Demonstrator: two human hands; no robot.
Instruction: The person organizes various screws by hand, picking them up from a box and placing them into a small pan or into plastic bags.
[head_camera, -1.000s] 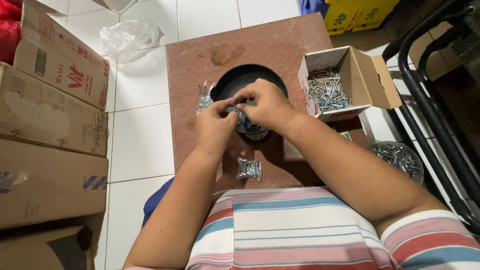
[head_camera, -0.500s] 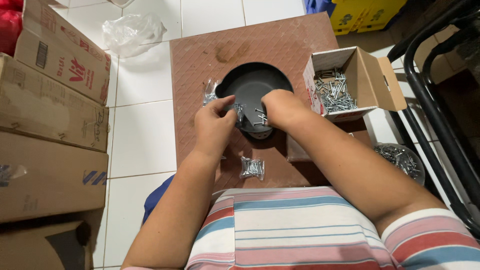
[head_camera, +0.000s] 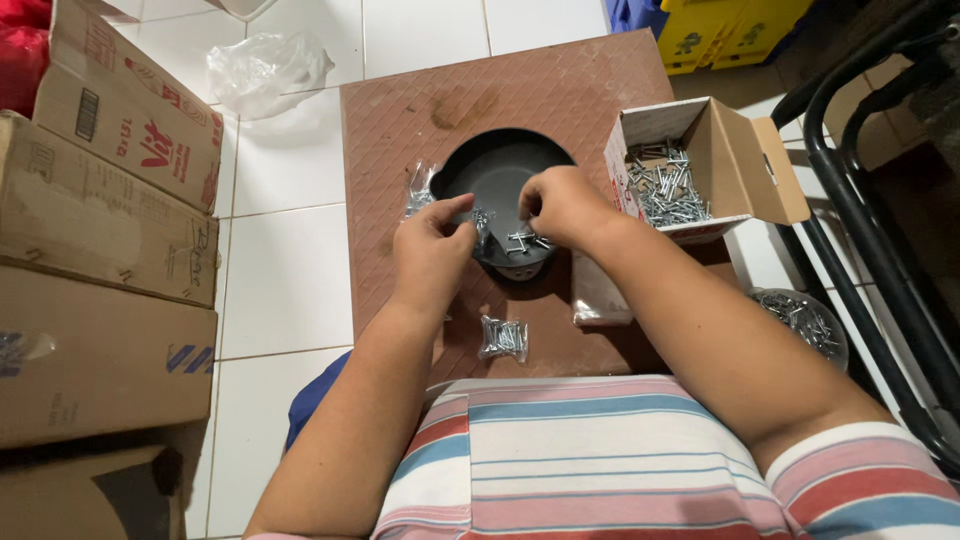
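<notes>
Loose silver screws (head_camera: 522, 240) lie in the shallow black round dish (head_camera: 497, 172) on the brown desk (head_camera: 400, 120) — directly under the right hand (head_camera: 562, 203), fingers pinched together. Left hand (head_camera: 432, 247) pinches a small clear bag (head_camera: 480, 222) just beside them, at the dish's near rim.

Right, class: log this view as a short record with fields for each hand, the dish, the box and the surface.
left hand: pinches a small clear bag at the dish's rim
right hand: over the dish, fingertips pinched above loose screws
dish: black round dish, a few screws inside
box: open cardboard box full of screws, right of dish
surface: brown board; filled bag of screws near the person
</notes>
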